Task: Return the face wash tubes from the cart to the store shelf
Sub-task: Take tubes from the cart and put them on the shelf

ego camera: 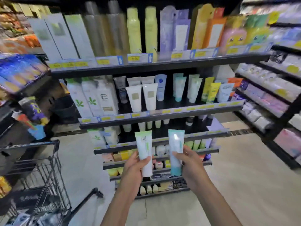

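The store shelf (159, 117) fills the far side, stocked with tubes and boxes, and the wire cart (48, 162) stands near left. In front of the shelf, the left hand (136, 167) grasps an upright white-and-green tube (144, 154), while the right hand (189, 162) grasps an upright teal tube (175, 154) just beside it.

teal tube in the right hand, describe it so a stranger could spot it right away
Low and centre, before the shelf rack, two hands each hold a tube upright. The right hand grips the teal tube; the tube beside it is white with a green top.
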Tool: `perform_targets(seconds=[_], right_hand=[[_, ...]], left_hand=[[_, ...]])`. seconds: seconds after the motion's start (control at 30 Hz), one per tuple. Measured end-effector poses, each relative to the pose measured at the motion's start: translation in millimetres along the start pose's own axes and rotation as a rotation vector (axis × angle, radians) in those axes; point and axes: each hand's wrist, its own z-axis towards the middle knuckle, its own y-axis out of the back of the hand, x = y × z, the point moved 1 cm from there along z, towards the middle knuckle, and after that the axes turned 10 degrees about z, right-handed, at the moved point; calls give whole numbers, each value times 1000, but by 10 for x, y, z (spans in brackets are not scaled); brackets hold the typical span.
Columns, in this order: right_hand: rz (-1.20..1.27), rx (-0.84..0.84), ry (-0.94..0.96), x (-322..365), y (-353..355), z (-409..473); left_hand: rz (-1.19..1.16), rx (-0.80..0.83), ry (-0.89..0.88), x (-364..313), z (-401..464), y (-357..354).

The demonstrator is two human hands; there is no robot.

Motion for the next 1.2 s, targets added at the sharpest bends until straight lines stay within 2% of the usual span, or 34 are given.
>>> perform_targets(seconds=[0.23,0.53,0.77,1.2], right_hand=[[48,-81,40,461,652,162],[93,-159,101,862,927,610],[75,-154,148,1082,982,929],[58,-92,136,1382,1348,1356]], left_hand=[[80,81,-55,-145,385,-887],[167,197,-171,-584,1277,-1623],[284,189,-277,-796,2048,-2064],[528,26,-369,-899,2892,-2731]])
